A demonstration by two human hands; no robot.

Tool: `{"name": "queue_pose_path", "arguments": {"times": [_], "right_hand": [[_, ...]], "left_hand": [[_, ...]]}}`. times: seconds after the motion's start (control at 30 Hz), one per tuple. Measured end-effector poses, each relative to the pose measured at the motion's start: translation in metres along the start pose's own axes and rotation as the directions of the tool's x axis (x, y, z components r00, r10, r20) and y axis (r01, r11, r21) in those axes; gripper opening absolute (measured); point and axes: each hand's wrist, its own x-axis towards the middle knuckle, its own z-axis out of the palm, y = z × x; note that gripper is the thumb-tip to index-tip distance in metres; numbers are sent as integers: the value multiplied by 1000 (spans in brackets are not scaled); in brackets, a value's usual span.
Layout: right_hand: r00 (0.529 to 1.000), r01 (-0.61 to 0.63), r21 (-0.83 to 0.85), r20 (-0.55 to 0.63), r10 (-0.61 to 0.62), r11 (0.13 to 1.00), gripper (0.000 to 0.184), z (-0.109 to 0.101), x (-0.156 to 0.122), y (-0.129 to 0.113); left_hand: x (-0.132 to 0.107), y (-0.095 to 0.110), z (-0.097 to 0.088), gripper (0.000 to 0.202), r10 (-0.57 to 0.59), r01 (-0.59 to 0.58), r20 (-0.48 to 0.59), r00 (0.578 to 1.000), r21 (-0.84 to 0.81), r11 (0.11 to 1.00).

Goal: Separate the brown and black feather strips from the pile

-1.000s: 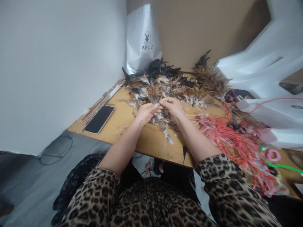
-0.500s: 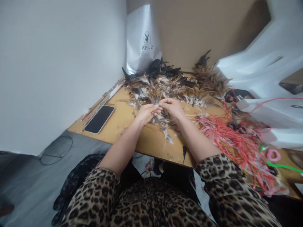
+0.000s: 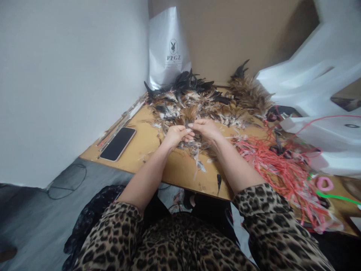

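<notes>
Brown wall (image 3: 239,34) backs a yellowish wooden table (image 3: 146,154), with a pale white panel (image 3: 73,82) along the left side and a grey floor (image 3: 104,177) below. Seen from the head camera, a white plastic bag (image 3: 166,49) with a rabbit emblem and the letters PPGZ stands at the rear. Before it spreads a loose heap of feathers (image 3: 175,98), black at the back, brown and whitish nearer; a brown feather bundle (image 3: 251,94) lies to its right.

At the near edge of the heap, a small brown feather tuft (image 3: 189,113) fans upward from the meeting fingertips. The left hand (image 3: 175,137) pinches its base between thumb and curled fingers, and the right hand (image 3: 207,130) grips at the same spot with thumb and forefinger. Whether a thread runs between them is too small to tell.

Such a tuft should weigh almost nothing: soft, springy vanes that would crush or splay easily, over stiffer, slightly slick quills. Best to hold it low, at the gathered quill ends, lightly yet firmly enough that single feathers don't slip out.

Left of the hands lies a smartphone (image 3: 117,144); to the right, tangled pinkish-red plastic strips (image 3: 270,162).
</notes>
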Motion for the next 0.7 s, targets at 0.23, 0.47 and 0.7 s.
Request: {"name": "queue_pose_path", "arguments": {"times": [0.23, 0.47, 0.7], "right_hand": [[986, 21, 61, -166, -11, 998, 34, 16, -2, 4], [987, 47, 44, -156, -40, 998, 33, 15, -3, 8], [999, 14, -70, -41, -17, 997, 38, 6, -8, -1]], "left_hand": [[3, -6, 1, 21, -24, 20, -25, 999, -166, 986], [4, -9, -1, 18, 33, -35, -15, 999, -157, 987], [4, -8, 1, 22, 57, -57, -17, 998, 2, 998]]}}
